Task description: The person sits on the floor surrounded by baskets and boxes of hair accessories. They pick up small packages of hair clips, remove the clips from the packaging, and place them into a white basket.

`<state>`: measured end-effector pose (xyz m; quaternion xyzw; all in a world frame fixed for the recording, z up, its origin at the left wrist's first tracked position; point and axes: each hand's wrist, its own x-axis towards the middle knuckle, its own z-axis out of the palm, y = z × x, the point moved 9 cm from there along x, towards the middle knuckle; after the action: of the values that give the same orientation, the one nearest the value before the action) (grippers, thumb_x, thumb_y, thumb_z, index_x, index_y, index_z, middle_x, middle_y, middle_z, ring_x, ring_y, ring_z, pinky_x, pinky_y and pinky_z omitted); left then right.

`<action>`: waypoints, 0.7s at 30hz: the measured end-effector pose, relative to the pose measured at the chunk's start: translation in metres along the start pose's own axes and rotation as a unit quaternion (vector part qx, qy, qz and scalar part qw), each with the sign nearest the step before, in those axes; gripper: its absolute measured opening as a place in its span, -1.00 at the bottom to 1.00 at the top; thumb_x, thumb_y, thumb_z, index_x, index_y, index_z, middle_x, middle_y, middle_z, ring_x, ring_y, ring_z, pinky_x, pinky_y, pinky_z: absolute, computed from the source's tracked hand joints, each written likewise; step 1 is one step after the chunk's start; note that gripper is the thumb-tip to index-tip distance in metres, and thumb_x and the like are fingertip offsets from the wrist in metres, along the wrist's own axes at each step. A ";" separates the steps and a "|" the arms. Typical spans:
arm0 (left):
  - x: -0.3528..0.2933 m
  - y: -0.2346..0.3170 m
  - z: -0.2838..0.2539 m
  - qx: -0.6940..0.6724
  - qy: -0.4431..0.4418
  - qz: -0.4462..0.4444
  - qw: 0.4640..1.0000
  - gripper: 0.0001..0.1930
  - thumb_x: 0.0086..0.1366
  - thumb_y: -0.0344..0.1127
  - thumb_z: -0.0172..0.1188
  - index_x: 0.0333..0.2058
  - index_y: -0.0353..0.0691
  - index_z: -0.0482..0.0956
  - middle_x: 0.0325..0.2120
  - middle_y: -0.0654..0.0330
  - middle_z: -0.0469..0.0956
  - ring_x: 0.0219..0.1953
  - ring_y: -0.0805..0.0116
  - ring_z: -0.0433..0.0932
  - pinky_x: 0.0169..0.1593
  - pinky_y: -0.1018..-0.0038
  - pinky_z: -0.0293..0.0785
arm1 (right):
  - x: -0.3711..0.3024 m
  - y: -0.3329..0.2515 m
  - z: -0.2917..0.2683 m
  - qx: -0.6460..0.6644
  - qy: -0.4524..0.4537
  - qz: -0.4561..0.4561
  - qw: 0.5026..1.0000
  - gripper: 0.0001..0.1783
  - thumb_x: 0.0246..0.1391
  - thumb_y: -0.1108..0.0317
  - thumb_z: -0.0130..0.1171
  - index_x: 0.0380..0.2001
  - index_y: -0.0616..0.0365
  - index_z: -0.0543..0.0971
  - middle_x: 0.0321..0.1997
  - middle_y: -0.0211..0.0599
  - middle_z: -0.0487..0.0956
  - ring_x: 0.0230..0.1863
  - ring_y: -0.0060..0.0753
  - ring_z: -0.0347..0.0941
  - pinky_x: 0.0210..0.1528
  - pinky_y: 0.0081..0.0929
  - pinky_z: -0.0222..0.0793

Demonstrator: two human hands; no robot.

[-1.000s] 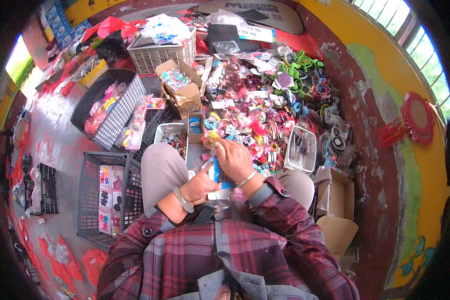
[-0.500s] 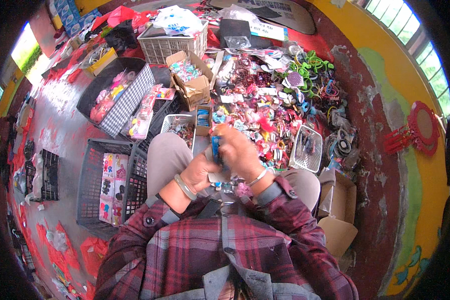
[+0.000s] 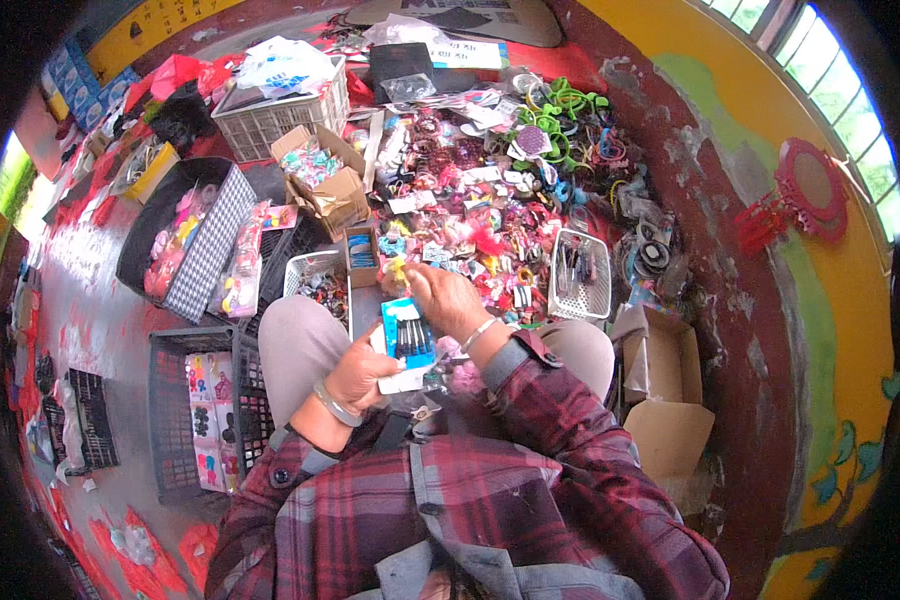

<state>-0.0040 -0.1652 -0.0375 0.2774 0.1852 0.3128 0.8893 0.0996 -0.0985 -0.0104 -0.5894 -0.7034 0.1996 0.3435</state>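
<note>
My left hand (image 3: 355,375) grips a blue card (image 3: 408,335) with a row of slim black pieces on it, which look like hairpins. A white piece of card (image 3: 402,381) shows beneath it, under my left thumb. Just above the card's upper right corner is my right hand (image 3: 452,303), its fingers drawn together in a pinch. By those fingertips shows a small yellow thing (image 3: 397,273); whether it is held or lies behind them I cannot tell. Below the hands, a pink fluffy piece (image 3: 465,376) and other small items lie between my knees.
A heap of hair accessories (image 3: 470,215) spreads ahead. White baskets (image 3: 558,300) flank it, and a small carton (image 3: 361,256) of blue cards stands before my left knee. Black crates (image 3: 160,400) sit on the left, an open cardboard box (image 3: 670,370) on the right.
My hands have moved apart, the right one now at the card's upper right. The card has tilted so its front with the black pieces shows. The whole view has shifted a little.
</note>
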 end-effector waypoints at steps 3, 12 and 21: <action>-0.002 0.011 0.001 -0.005 0.013 0.022 1.000 -0.36 -0.12 -0.67 0.05 0.06 -0.36 0.22 -0.15 0.01 0.48 -0.12 0.11 0.53 -0.01 0.19 0.46 | 0.006 0.030 -0.019 -0.056 0.043 0.087 0.994 -0.71 0.11 0.17 -0.08 -0.28 0.06 0.55 -0.44 -0.10 0.57 -0.32 -0.01 0.51 -0.28 -0.16 0.40; 0.001 0.014 -0.029 -0.034 0.023 0.022 0.999 -0.29 -0.18 -0.67 0.06 0.09 -0.40 0.20 -0.09 -0.08 0.44 -0.04 -0.02 0.46 0.07 0.04 0.35 | 0.001 0.024 0.011 0.299 -0.110 0.038 0.947 -0.67 0.06 0.40 0.03 -0.08 0.25 0.46 -0.18 -0.20 0.55 -0.16 -0.38 0.47 -0.06 -0.51 0.33; 0.008 0.012 -0.033 -0.091 0.005 0.020 0.996 -0.26 -0.19 -0.67 -0.01 0.12 -0.43 0.13 -0.01 -0.17 0.35 0.07 -0.21 0.32 0.10 -0.06 0.27 | -0.023 0.033 0.019 0.484 -0.160 0.267 0.818 -0.81 -0.03 0.27 0.20 -0.48 0.19 0.60 -0.60 -0.48 0.51 -0.65 -0.65 0.34 -0.66 -0.64 0.19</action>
<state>-0.0198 -0.1395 -0.0571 0.1976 0.1546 0.3471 0.9036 0.1110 -0.1112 -0.0519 -0.4712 -0.3762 0.6900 0.4004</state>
